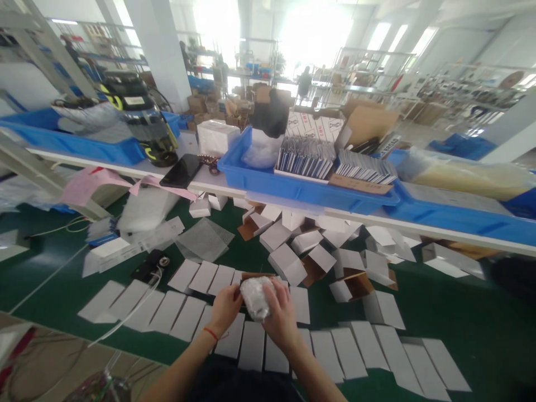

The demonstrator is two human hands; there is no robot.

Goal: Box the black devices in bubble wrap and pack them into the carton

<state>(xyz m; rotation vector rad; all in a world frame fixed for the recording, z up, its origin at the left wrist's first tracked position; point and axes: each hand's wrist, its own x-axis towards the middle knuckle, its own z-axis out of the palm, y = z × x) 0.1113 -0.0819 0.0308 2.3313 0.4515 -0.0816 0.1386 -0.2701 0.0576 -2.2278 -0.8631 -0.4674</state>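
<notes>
A bundle in clear bubble wrap [255, 298] is held just above the rows of white boxes. My right hand [280, 312] grips it from the right, fingers curled over its top. My left hand [226, 307], a red string on its wrist, is at the left edge of an open box [251, 275] whose brown inner side shows behind the bundle. Its fingers are bent against that box. White closed boxes [252, 343] lie in rows around both hands. Most of the open box is hidden by the bundle and my hands.
Open white boxes [288, 264] are heaped behind my hands on the green table [167, 346]. A black device with a cable [151, 267] and bubble-wrap sheets [205, 239] lie left. The shelf above holds blue trays [293, 190], a phone [181, 171] and a bottle [146, 125].
</notes>
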